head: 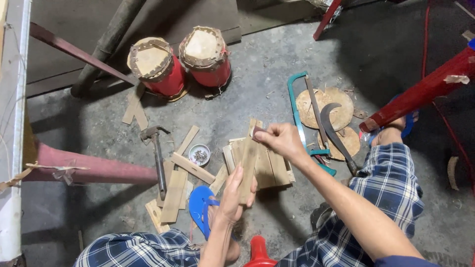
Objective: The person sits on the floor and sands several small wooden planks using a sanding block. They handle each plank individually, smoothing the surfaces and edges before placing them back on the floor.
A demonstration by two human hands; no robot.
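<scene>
My left hand [232, 195] grips the lower end of a thin wooden slat [249, 163], holding it upright and tilted away from me. My right hand [280, 140] is closed at the slat's upper end, pinching a small dark reddish piece [258, 131] against the wood. Under both hands lies a stack of similar flat slats [269, 168] on the concrete floor. My knees in blue checked cloth frame the bottom of the view.
A hammer [158, 158], loose slats [180, 173] and a small tin of nails [200, 154] lie left. Two red drums [180, 64] stand behind. A teal hacksaw [302, 118], curved sickle [334, 131] and round wooden discs [329, 106] lie right. Red poles [420, 91] cross the right side.
</scene>
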